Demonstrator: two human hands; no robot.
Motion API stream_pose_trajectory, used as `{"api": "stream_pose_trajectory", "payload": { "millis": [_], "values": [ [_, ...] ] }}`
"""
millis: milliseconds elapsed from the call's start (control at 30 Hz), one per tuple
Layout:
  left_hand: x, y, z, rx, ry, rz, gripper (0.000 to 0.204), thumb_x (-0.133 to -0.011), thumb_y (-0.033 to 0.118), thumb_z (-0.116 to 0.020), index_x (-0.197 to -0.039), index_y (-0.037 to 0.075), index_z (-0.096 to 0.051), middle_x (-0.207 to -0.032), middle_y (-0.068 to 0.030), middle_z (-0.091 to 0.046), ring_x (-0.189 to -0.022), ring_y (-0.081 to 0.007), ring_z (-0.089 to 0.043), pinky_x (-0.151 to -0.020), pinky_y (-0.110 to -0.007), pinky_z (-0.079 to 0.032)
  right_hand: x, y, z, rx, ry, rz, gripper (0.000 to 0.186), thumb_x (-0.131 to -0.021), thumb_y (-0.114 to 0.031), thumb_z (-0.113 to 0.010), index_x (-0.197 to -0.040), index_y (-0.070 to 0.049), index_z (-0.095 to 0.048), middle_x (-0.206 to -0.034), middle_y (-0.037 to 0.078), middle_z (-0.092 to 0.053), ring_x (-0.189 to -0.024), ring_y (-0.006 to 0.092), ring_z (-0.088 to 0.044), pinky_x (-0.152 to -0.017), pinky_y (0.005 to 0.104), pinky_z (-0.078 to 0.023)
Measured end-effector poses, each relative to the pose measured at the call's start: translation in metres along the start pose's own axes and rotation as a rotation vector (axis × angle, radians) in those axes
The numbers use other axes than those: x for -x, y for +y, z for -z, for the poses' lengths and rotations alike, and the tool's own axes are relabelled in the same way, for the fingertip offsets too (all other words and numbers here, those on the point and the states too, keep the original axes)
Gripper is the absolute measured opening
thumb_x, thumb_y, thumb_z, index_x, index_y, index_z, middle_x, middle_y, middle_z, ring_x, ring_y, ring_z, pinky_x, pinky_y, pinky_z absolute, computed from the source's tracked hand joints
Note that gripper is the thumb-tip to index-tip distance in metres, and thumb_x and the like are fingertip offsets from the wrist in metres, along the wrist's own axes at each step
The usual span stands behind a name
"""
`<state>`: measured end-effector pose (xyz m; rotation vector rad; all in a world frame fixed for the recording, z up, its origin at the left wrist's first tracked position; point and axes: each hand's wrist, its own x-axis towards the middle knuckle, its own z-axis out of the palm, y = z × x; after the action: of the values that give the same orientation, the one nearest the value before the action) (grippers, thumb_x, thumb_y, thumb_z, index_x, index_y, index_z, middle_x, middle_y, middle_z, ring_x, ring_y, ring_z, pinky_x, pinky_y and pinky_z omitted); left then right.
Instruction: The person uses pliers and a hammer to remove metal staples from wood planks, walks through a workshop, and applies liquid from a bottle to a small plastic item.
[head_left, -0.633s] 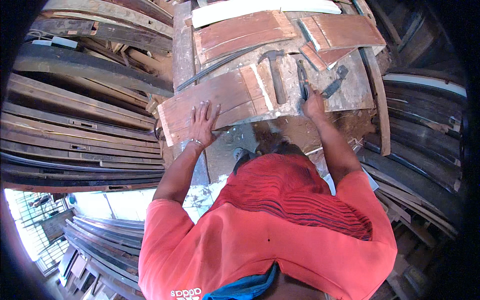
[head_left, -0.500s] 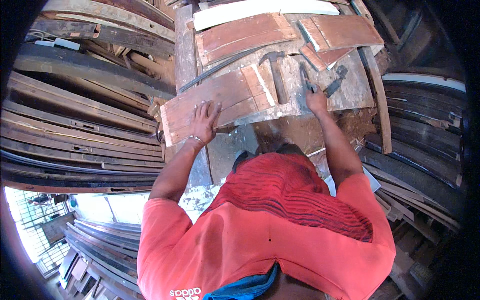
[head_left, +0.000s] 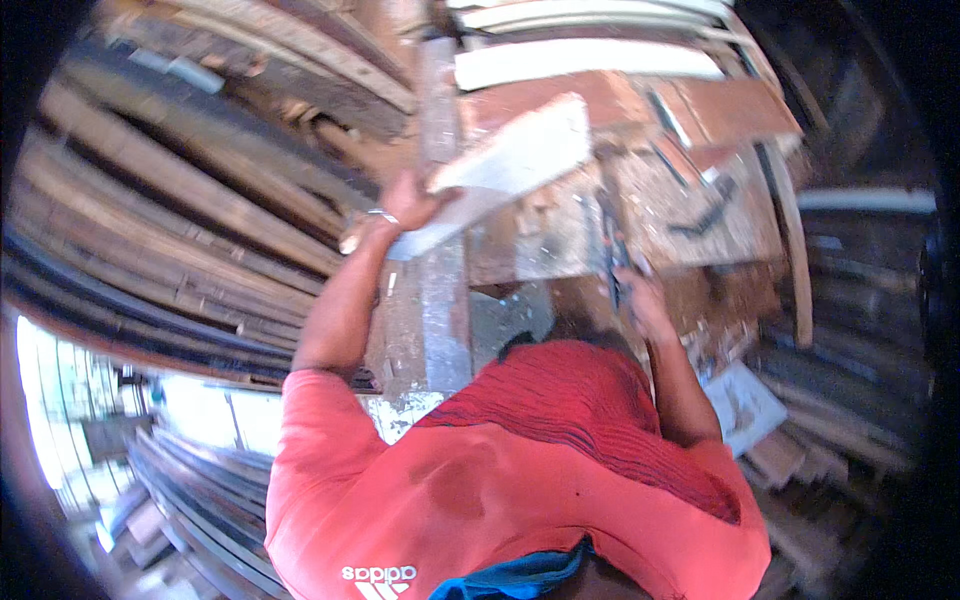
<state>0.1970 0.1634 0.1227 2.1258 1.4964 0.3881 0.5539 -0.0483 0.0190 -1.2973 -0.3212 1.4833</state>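
Observation:
My left hand (head_left: pixel 418 200) grips the near left end of a wooden board (head_left: pixel 520 165). The board is tilted up, with a pale face showing, and it lies partly over the bench. In my right hand (head_left: pixel 642 300) is a pair of dark-handled pliers (head_left: pixel 610 235), their head pointing away from me above the bench's front edge. Motion blurs the fingers and the tool. To the right of the pliers a dark tool (head_left: pixel 705 212) lies on the worn workbench (head_left: pixel 740 235).
Reddish-brown boards (head_left: pixel 730 110) lie at the bench's far side, with white strips (head_left: pixel 590 62) beyond them. Long timbers (head_left: pixel 180 200) are stacked on the left, and more dark planks (head_left: pixel 850 270) on the right. A wooden strip (head_left: pixel 788 240) edges the bench's right side.
My left hand has gone from lying flat on the board to gripping and tilting it up. My right hand has drawn the pliers nearer. The hammer is no longer clearly visible.

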Motion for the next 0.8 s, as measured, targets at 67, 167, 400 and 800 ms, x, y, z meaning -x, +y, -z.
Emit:
{"api": "stream_pose_trajectory", "payload": {
  "millis": [67,167,400,800],
  "values": [
    [0.004,0.035,0.022,-0.043,-0.24,0.204,0.06,-0.082,0.047,-0.078,-0.125,0.005,-0.069,-0.105,-0.0201,-0.075,-0.095,-0.0311,-0.073,-0.089,-0.044,-0.054,-0.003,0.013,0.012,-0.009,-0.142,-0.022,0.056,-0.097,-0.006,-0.055,-0.151,-0.004,-0.04,-0.133,0.014,-0.062,-0.112,0.0288,-0.068,-0.089,0.0462,-0.06],
    [-0.007,-0.019,-0.023,0.01,-0.058,-0.132,0.069,-0.079,0.044,-0.081,-0.133,0.005,-0.063,-0.122,-0.0235,-0.069,-0.113,-0.0403,-0.065,-0.102,-0.046,-0.049,0.022,-0.003,-0.013,-0.024,-0.169,0.0,0.043,-0.095,-0.014,-0.062,-0.135,-0.001,-0.056,-0.114,0.01,-0.067,-0.105,0.0246,-0.068,-0.088,0.0431,-0.059],
    [-0.023,-0.027,-0.047,-0.154,-0.016,-0.011,0.068,-0.073,0.055,-0.078,-0.121,0.007,-0.07,-0.121,-0.0231,-0.068,-0.117,-0.0398,-0.063,-0.101,-0.048,-0.05,-0.007,0.004,0.003,-0.007,-0.326,-0.053,0.057,-0.093,-0.016,-0.057,-0.149,-0.022,-0.047,-0.121,0.005,-0.061,-0.115,0.0287,-0.062,-0.094,0.051,-0.051],
    [-0.031,-0.014,-0.022,-0.246,-0.09,-0.017,0.083,-0.07,0.065,-0.08,-0.126,0.005,-0.067,-0.118,-0.0253,-0.069,-0.111,-0.041,-0.066,-0.098,-0.048,-0.05,0.0,-0.033,-0.059,-0.164,-0.348,-0.011,0.051,-0.097,-0.012,-0.055,-0.147,-0.011,-0.048,-0.12,0.009,-0.063,-0.117,0.028,-0.064,-0.084,0.0376,-0.054]
  ]
}}
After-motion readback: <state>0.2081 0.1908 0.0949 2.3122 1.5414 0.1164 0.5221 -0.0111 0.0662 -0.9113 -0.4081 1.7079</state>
